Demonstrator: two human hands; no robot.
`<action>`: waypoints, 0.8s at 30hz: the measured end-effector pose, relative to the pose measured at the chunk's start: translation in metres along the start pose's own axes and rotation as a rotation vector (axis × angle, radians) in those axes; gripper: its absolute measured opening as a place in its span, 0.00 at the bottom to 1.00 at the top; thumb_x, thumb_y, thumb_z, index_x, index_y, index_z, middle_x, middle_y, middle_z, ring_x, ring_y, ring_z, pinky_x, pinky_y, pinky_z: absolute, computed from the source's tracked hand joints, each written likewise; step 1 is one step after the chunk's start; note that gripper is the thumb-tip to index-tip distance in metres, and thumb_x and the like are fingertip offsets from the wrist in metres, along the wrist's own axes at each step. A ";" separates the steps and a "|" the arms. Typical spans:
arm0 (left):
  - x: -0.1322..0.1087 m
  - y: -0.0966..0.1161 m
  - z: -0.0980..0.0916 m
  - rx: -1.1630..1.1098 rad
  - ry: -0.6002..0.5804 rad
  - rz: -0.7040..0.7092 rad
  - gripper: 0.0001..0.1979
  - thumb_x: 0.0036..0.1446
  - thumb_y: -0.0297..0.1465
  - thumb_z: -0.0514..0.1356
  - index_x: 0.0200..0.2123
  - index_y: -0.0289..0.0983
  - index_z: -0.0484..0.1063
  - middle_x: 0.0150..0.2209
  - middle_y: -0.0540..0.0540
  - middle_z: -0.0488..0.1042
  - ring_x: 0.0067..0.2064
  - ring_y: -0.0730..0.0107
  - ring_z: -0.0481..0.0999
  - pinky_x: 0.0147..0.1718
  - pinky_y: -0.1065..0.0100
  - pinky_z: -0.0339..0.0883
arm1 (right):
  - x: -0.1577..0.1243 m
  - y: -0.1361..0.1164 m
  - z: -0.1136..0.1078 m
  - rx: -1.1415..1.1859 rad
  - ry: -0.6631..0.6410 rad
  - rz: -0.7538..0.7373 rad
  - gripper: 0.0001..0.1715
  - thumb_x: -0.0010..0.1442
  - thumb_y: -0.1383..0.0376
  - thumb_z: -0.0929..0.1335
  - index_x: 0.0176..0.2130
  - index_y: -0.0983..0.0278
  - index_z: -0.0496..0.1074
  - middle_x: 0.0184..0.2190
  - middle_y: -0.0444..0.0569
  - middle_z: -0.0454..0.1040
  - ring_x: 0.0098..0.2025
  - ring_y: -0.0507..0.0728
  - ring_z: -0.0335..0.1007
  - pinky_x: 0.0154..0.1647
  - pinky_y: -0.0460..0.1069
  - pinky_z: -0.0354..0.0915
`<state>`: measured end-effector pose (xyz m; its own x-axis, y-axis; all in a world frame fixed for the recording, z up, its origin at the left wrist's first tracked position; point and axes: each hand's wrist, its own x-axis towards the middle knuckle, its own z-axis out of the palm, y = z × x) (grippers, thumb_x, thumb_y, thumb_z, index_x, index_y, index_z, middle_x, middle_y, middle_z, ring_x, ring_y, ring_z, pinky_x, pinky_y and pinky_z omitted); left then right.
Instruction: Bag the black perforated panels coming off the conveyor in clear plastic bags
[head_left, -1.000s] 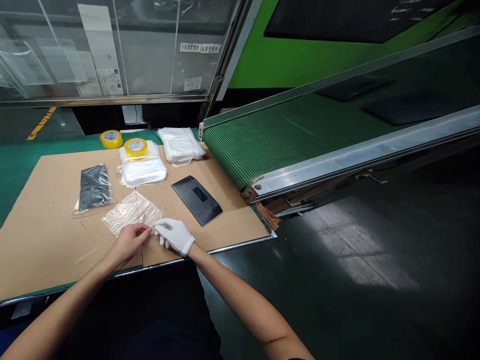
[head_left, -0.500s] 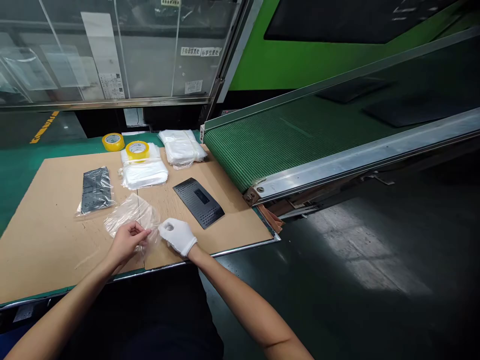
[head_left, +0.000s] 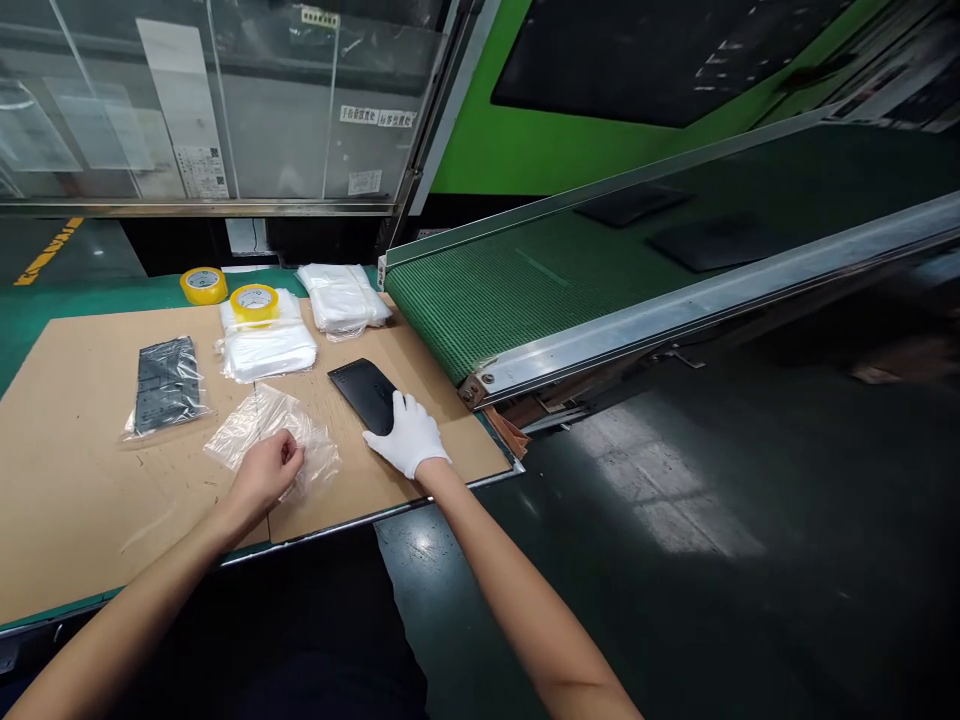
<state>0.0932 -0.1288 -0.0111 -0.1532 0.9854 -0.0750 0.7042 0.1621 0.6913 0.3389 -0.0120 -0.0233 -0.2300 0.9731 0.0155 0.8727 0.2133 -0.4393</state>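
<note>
Fingers curled, the bare left hand [head_left: 266, 468] pinches a crinkled clear plastic bag [head_left: 262, 412] while the white-gloved right hand [head_left: 411, 437], thumb spread, grips a flat black rectangular panel [head_left: 364, 392].

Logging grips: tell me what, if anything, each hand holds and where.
The gloved right hand grips the black panel by its near end; the bare left hand seems to pinch the clear bag toward its near edge.

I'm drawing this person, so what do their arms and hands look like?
The right hand wears a white glove that ends at the wrist. The left hand has no glove. Both arms are bare as far as they show, with no sleeves, watch or bracelet in view.
</note>
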 end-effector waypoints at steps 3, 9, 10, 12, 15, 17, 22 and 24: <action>0.007 0.005 0.001 0.033 0.007 0.047 0.10 0.61 0.36 0.56 0.28 0.41 0.64 0.27 0.49 0.73 0.31 0.63 0.72 0.31 0.65 0.57 | 0.003 0.009 -0.010 0.095 -0.007 -0.042 0.50 0.53 0.51 0.74 0.68 0.64 0.63 0.67 0.66 0.64 0.67 0.72 0.62 0.66 0.65 0.60; 0.013 0.007 0.002 0.044 -0.084 0.116 0.05 0.57 0.32 0.59 0.29 0.40 0.68 0.30 0.47 0.75 0.33 0.61 0.75 0.33 0.64 0.61 | -0.030 0.058 -0.069 0.576 -0.520 -0.506 0.45 0.57 0.50 0.72 0.67 0.65 0.65 0.65 0.58 0.69 0.66 0.66 0.67 0.69 0.61 0.61; 0.014 0.006 0.002 0.054 -0.098 0.131 0.03 0.56 0.31 0.59 0.30 0.39 0.70 0.31 0.46 0.76 0.34 0.60 0.75 0.33 0.64 0.62 | -0.038 0.061 -0.077 0.512 -0.580 -0.523 0.45 0.55 0.51 0.74 0.67 0.64 0.67 0.65 0.58 0.69 0.67 0.67 0.66 0.70 0.61 0.59; 0.014 0.005 0.002 0.075 -0.123 0.149 0.05 0.54 0.28 0.60 0.35 0.38 0.74 0.35 0.44 0.77 0.37 0.59 0.76 0.36 0.64 0.65 | -0.051 0.060 -0.087 0.350 -0.609 -0.493 0.45 0.52 0.55 0.76 0.65 0.62 0.69 0.67 0.57 0.67 0.69 0.68 0.63 0.72 0.62 0.57; 0.014 0.003 0.001 0.080 -0.155 0.158 0.13 0.52 0.27 0.60 0.42 0.36 0.77 0.38 0.43 0.77 0.39 0.58 0.77 0.39 0.62 0.67 | -0.058 0.046 -0.087 0.197 -0.540 -0.460 0.46 0.48 0.58 0.77 0.65 0.58 0.71 0.67 0.56 0.66 0.67 0.67 0.65 0.71 0.61 0.58; 0.012 0.002 -0.001 0.045 -0.172 0.161 0.16 0.51 0.27 0.60 0.45 0.35 0.77 0.39 0.42 0.77 0.38 0.59 0.78 0.39 0.62 0.68 | -0.057 0.037 -0.082 0.141 -0.485 -0.467 0.46 0.48 0.58 0.78 0.64 0.57 0.72 0.67 0.56 0.65 0.66 0.67 0.66 0.70 0.61 0.60; 0.005 0.003 -0.008 -0.044 -0.140 0.166 0.07 0.50 0.27 0.59 0.35 0.37 0.74 0.33 0.46 0.76 0.34 0.62 0.76 0.35 0.64 0.67 | -0.056 0.023 -0.076 -0.059 -0.347 -0.518 0.48 0.44 0.59 0.78 0.64 0.58 0.73 0.66 0.61 0.63 0.66 0.72 0.60 0.67 0.67 0.58; 0.002 0.005 -0.009 -0.061 -0.098 0.169 0.02 0.52 0.29 0.58 0.29 0.39 0.69 0.29 0.48 0.74 0.33 0.62 0.74 0.33 0.64 0.64 | -0.060 0.016 -0.077 -0.106 -0.328 -0.547 0.46 0.44 0.60 0.78 0.63 0.58 0.73 0.63 0.61 0.65 0.62 0.71 0.63 0.63 0.66 0.61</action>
<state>0.0906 -0.1260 -0.0011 0.0339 0.9992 -0.0216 0.6703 -0.0067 0.7421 0.3997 -0.0604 0.0382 -0.7586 0.6478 -0.0704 0.6261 0.6947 -0.3540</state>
